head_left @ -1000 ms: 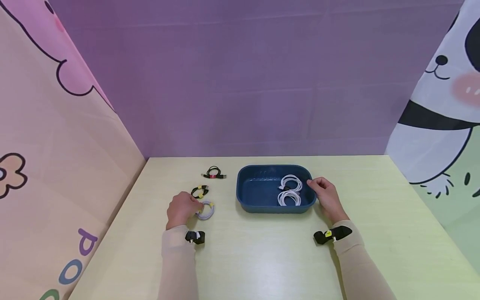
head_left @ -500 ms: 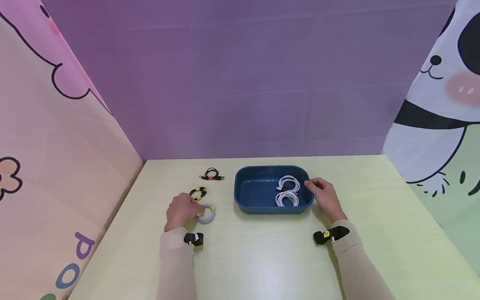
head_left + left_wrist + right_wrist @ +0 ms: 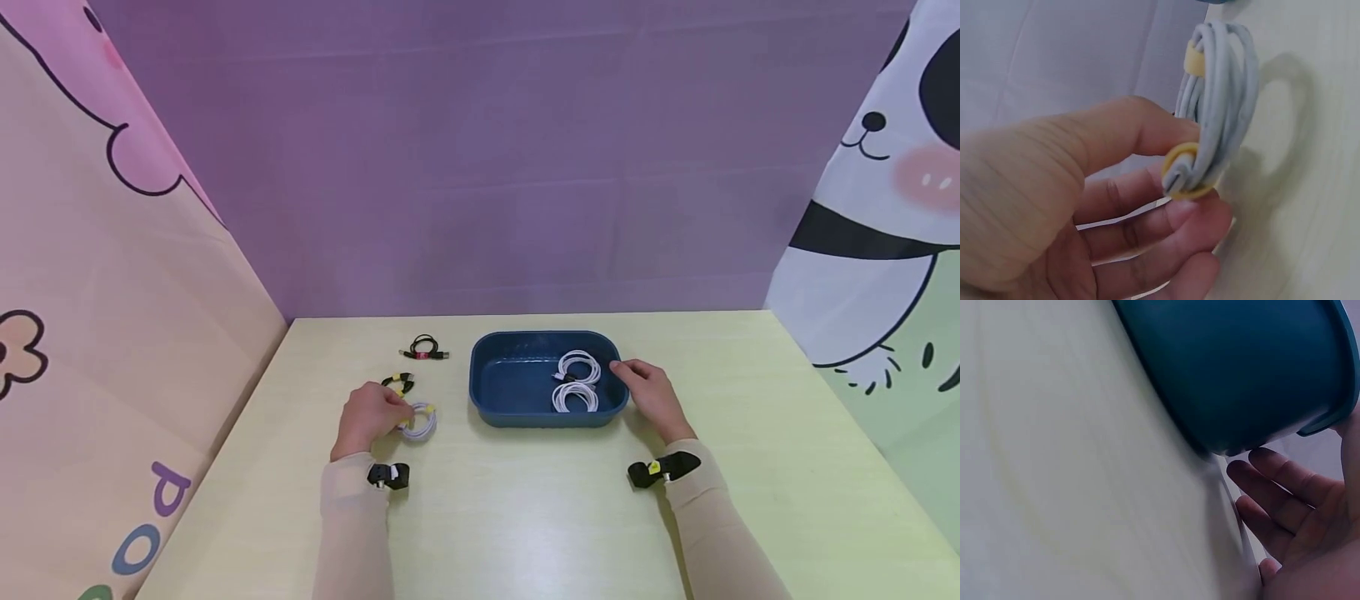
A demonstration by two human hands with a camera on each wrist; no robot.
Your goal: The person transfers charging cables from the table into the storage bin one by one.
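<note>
Pale cable (image 3: 428,429), coiled and bound with yellow ties, has shifted slightly toward the blue tub (image 3: 517,420) over the last half second, along with the hand that grips it. It is left of the tub, well short of the rim. The left wrist view shows the coil on edge, its shadow falling apart from it on the table (image 3: 517,517), so it seems to be leaving the surface. I judge that the grip is secure and the pick-up has begun.

The left hand (image 3: 370,415) pinches the coil near one yellow tie, thumb against it and fingers behind. Just beyond lies a black cable with yellow ties (image 3: 407,383), partly hidden by that hand; farther back is a black cable with a red tie (image 3: 423,356). Neither shows any clear move.

The tub has stayed put, with two white coils (image 3: 559,397) one behind the other at its right end. The right hand (image 3: 649,392) holds the rim there, thumb over the edge, which probably steadies the tub; I cannot tell whether its other fingers press the outer wall.
</note>
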